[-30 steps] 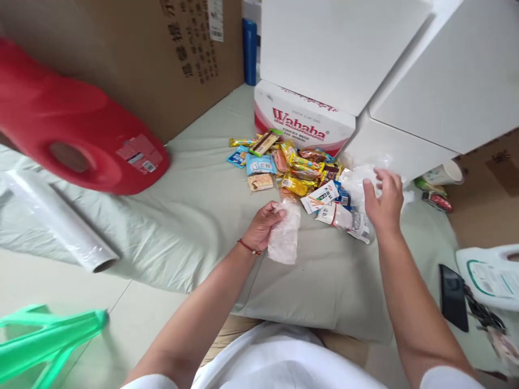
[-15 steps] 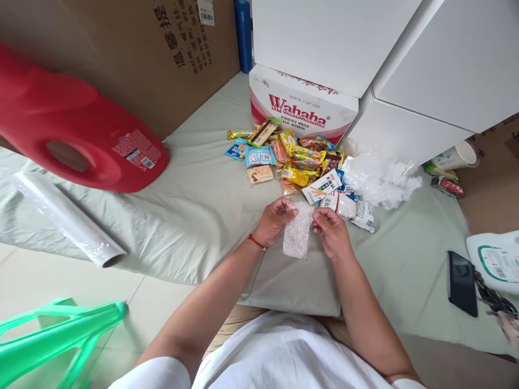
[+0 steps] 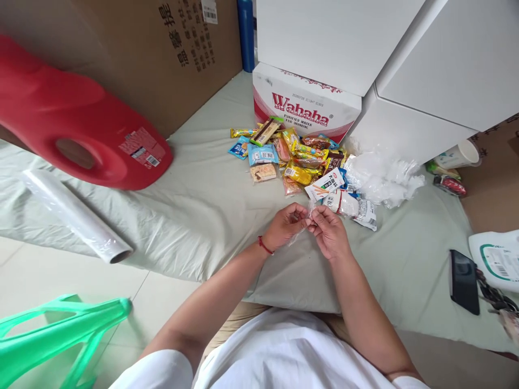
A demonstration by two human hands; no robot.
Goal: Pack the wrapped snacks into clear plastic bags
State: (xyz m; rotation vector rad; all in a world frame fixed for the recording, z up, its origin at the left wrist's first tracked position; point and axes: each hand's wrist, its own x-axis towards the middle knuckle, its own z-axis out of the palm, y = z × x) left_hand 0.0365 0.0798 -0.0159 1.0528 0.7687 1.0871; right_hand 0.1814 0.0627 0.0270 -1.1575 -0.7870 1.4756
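Both hands meet over the pale green sheet (image 3: pixel 211 216), fingertips almost touching. My left hand (image 3: pixel 287 226) pinches a clear plastic bag (image 3: pixel 299 235), and a thin fold of it hangs below the fingers. On the other side, my right hand (image 3: pixel 329 231) is closed on the bag's upper edge. Most of the bag is hidden by the fingers. Just beyond the hands lies a pile of wrapped snacks (image 3: pixel 300 162), with a white snack packet (image 3: pixel 324 185) at its near side. To the pile's right is a heap of crumpled clear plastic bags (image 3: pixel 381 175).
Behind the snacks stands a Wahaha carton (image 3: pixel 306 102) against white cabinets (image 3: pixel 324 38). At left are a red detergent jug (image 3: pixel 109 140), a roll of plastic film (image 3: pixel 77 216) and a green stool (image 3: pixel 60 335). A black phone (image 3: pixel 464 281) lies at right.
The bag was spread flat between the hands. Now the hands have come together and it is turned edge-on or bunched between the fingers. The view has shifted slightly.
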